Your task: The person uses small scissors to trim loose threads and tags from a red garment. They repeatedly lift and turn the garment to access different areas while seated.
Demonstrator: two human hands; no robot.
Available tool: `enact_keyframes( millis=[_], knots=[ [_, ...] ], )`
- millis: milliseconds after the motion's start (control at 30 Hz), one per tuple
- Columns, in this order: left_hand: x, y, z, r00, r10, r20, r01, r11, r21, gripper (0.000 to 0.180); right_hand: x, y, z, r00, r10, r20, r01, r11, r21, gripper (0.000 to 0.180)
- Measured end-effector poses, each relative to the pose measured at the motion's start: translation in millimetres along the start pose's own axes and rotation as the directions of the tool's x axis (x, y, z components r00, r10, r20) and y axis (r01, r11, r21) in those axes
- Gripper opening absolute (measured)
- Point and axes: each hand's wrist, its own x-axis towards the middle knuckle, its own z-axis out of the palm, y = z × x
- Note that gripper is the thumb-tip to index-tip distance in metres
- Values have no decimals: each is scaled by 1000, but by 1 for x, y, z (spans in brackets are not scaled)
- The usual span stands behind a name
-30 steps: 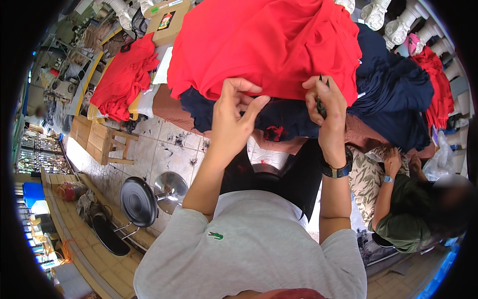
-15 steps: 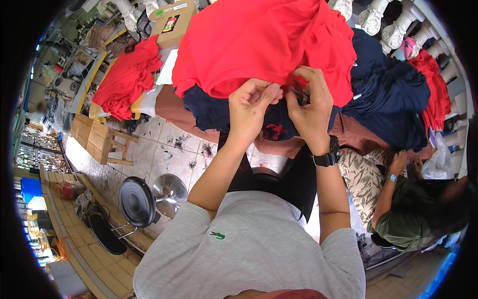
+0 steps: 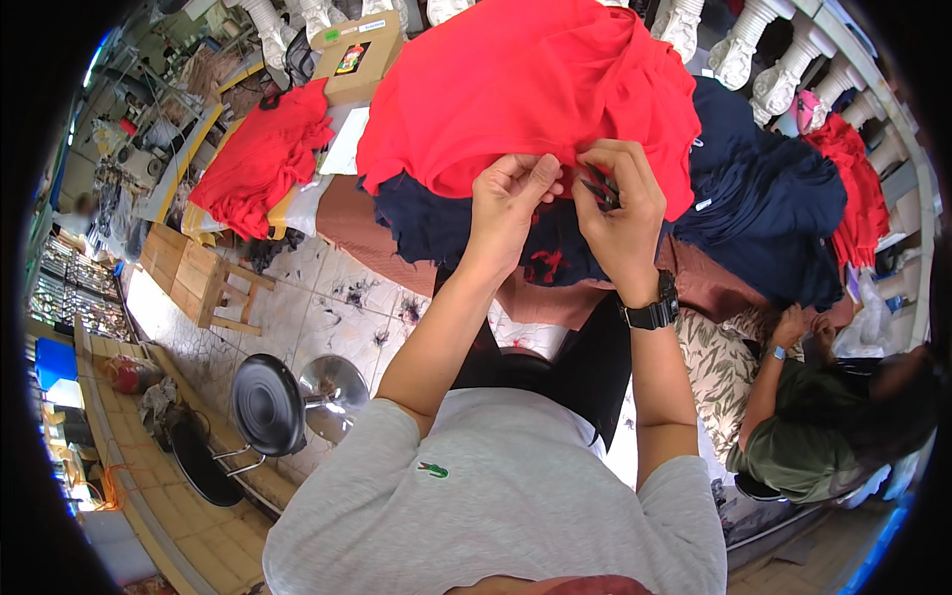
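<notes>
A large red garment (image 3: pixel 516 84) is spread over a dark navy cloth pile in front of me. My left hand (image 3: pixel 514 198) pinches the near edge of the red garment between thumb and fingers. Close to its right, my right hand (image 3: pixel 625 203) is closed around small dark thread snips (image 3: pixel 601 188), their points showing between the fingers beside the red edge. Any thread between the hands is too fine to make out. Below the hands, red scraps (image 3: pixel 545 266) lie on the navy cloth (image 3: pixel 426 218).
Further red garments (image 3: pixel 260 159) lie at left beside a cardboard box (image 3: pixel 359 59). Navy garments (image 3: pixel 769 188) are heaped at right, near a seated person (image 3: pixel 813 426) in a dark green top. A wooden stool (image 3: pixel 198 278) and a black round stool (image 3: pixel 268 405) stand at left.
My view has shifted slightly. Both hands stay at the red edge, the left still pinching it, and the snips now show more clearly in the right hand.
</notes>
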Motion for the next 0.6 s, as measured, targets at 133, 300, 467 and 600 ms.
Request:
enact_keyframes(
  millis=[133, 300, 467, 600],
  knots=[
    [-2, 12, 10, 992, 115, -59, -96, 963, 253, 19, 4, 1, -7, 998, 7, 64, -6, 1000, -16, 38],
    [-16, 24, 22, 844, 535, 45, -453, 665, 594, 10, 20, -7, -22, 978, -73, 195, 89, 993, -74, 61],
    [-8, 26, 24, 515, 825, 233, -658, 206, 725, 11, 27, -13, -29, 976, -77, 206, 83, 996, -17, 55],
    [10, 37, 26, 462, 824, 328, -753, 169, 635, 12, 31, -11, -34, 969, -74, 235, 84, 996, -31, 39]
  ],
)
